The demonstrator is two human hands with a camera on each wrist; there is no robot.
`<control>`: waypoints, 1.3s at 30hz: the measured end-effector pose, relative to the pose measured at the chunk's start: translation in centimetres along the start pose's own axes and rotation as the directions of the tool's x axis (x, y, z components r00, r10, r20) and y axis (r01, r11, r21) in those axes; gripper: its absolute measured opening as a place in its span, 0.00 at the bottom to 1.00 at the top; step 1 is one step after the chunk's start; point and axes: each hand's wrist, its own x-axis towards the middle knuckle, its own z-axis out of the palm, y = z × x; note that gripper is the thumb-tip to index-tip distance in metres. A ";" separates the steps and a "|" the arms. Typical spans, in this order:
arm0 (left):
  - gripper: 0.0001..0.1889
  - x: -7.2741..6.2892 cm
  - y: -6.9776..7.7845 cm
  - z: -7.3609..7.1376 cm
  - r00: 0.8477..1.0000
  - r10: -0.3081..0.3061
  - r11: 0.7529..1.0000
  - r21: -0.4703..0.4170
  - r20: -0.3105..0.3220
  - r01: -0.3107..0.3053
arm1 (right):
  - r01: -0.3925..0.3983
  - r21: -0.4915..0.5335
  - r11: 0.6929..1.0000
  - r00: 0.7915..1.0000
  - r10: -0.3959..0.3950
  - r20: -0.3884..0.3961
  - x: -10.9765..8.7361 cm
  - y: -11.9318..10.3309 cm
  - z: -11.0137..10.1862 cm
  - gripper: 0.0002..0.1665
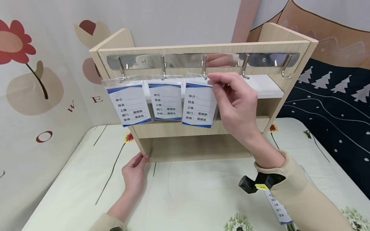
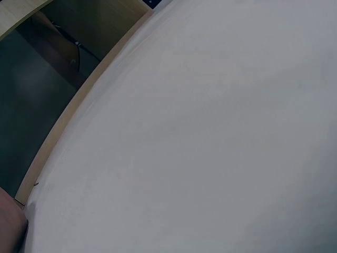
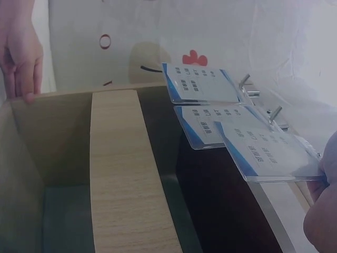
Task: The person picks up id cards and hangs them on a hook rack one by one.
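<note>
Beige sleeve [image 1: 309, 199] is seen at four o'clock. Just toward one o'clock, a badge [image 1: 198, 104] is pinched at its top corner by the right hand [image 1: 238, 109] — likely light, slick, bendy, best held there. Wooden shelf [image 1: 179, 130] is touched at seven by the left hand [image 1: 134, 171], grip unclear.

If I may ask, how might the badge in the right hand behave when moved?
The badge looks thin, so probably light. It seems stiff, appearing flat although the right hand pinches one corner. Its clear, smooth holder may slip.

Three cards [image 1: 167, 102] are at the left hooks [image 1: 163, 64] of the shelf [image 1: 185, 130]; another card [image 1: 278, 208] lies on the cloth [image 1: 185, 192], by my right sleeve [image 1: 306, 195].
</note>
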 end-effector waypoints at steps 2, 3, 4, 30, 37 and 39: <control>0.20 0.0 0.0 0.0 1.000 0.001 1.000 0.003 -0.003 -0.001 | -0.005 -0.007 1.000 1.000 0.005 0.000 0.0 0.0 0.0 0.11; 0.20 0.1 0.0 0.0 1.000 0.001 1.000 0.004 -0.005 -0.001 | -0.009 -0.006 1.000 1.000 0.009 0.002 0.0 -0.1 0.0 0.11; 0.20 0.1 -0.1 0.0 1.000 0.001 1.000 0.003 -0.006 -0.001 | -0.014 -0.008 1.000 1.000 0.014 0.005 0.1 -0.2 0.0 0.11; 0.20 0.1 0.0 0.3 1.000 0.013 1.000 0.008 -0.003 -0.013 | -0.198 0.070 0.978 0.977 0.202 -0.064 -1.5 0.6 -0.5 0.12; 0.20 0.1 -0.1 0.2 1.000 0.009 1.000 -0.013 -0.020 -0.010 | -0.193 0.065 0.979 0.974 0.199 -0.111 -3.2 0.9 -1.6 0.09; 0.20 0.1 -0.2 0.2 1.000 0.010 1.000 -0.011 -0.024 -0.010 | -0.207 0.057 0.977 0.971 0.212 -0.108 -3.8 1.1 -2.3 0.09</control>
